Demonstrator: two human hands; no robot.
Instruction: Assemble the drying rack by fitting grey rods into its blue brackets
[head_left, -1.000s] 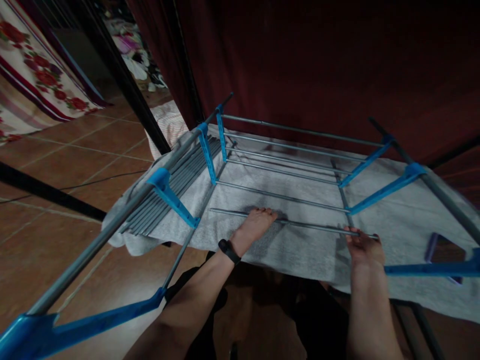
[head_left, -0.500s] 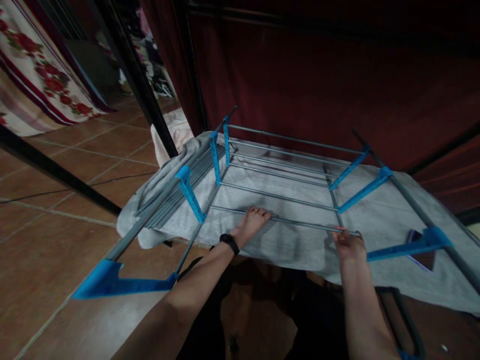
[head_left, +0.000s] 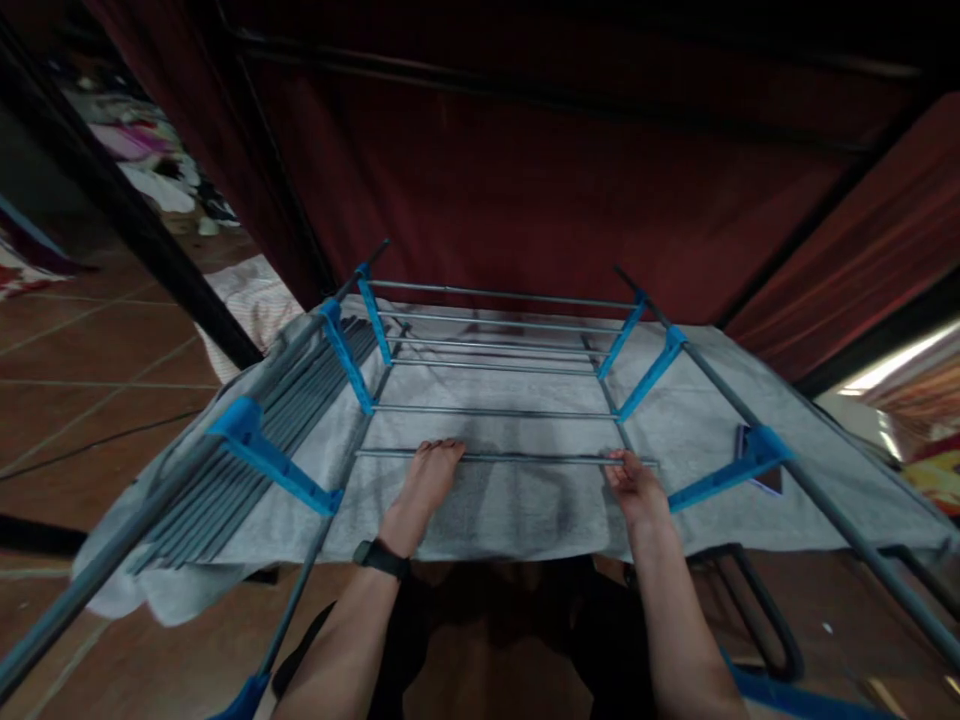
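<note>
A folding drying rack [head_left: 495, 412] of grey metal rods and blue plastic brackets lies over a grey towel [head_left: 525, 500] in front of me. My left hand [head_left: 429, 474], with a black watch at the wrist, rests on the nearest loose rod [head_left: 525, 459], fingers bent over it. My right hand [head_left: 634, 485] grips the same rod near its right end, close to a blue bracket [head_left: 720, 478]. Both hands are closed round the rod.
A dark red curtain [head_left: 540, 190] hangs right behind the rack. Brown tiled floor [head_left: 82, 370] spreads to the left, crossed by a black pole [head_left: 112, 200]. A black looped handle [head_left: 757, 610] lies on the floor at the lower right.
The view has swung to the right and the rack now sits centred. Both hands keep hold of the same rod; the right hand has slid slightly inward along it.
</note>
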